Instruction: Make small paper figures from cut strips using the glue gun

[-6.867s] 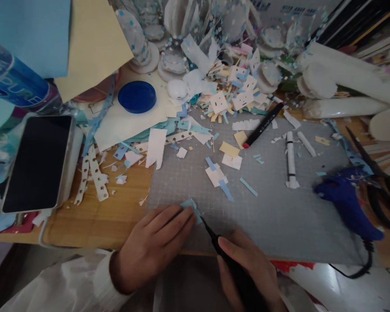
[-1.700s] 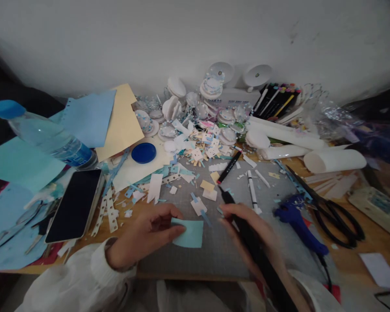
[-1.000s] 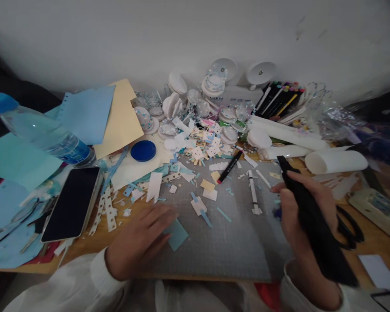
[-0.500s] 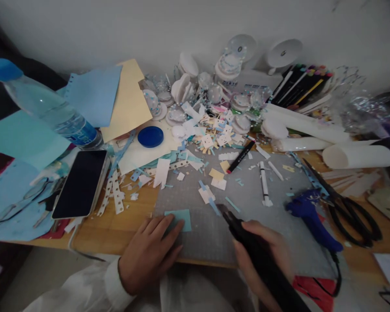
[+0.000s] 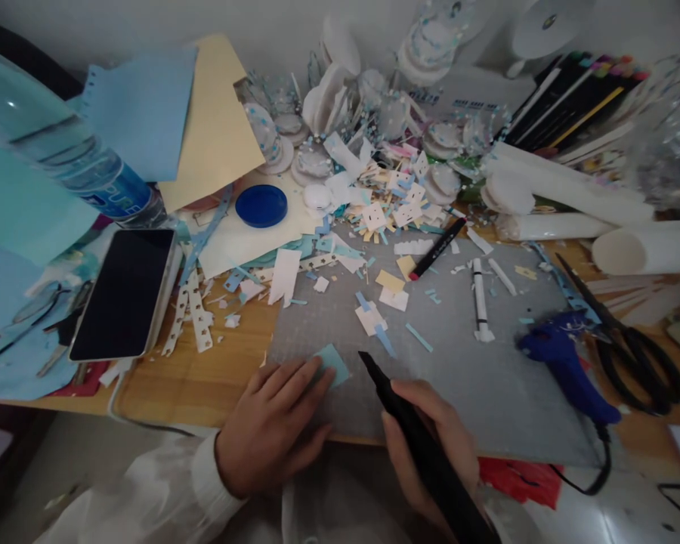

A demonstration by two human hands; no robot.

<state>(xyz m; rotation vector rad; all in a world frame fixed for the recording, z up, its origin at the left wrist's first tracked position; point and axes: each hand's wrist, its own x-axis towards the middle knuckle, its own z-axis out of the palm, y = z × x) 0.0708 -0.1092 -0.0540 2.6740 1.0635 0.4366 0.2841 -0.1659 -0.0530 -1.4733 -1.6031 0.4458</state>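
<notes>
On the grey gridded cutting mat [image 5: 470, 378], the slim tool tip comes close to the teal paper

At the mat's near edge, a small, flat piece of teal paper [image 5: 335, 368] now lies turned cornerwise, where half a second ago it sat nearly square to the edge. The left hand [image 5: 277, 423] lies palm down with fingers extended, covering part of it and seemingly pinning it. The right hand [image 5: 452, 432] is wrapped round a long black handled tool with a narrow tip [image 5: 416, 438]; that tip has come nearer, just beside the paper's exposed corner. Whether it touches the mat I cannot tell. For the work, this appears to put paper and tool in range of each other, with the sheet steadied. Beyond them rests a white paper square with blue strips [image 5: 370, 320], apart from both hands.
</notes>
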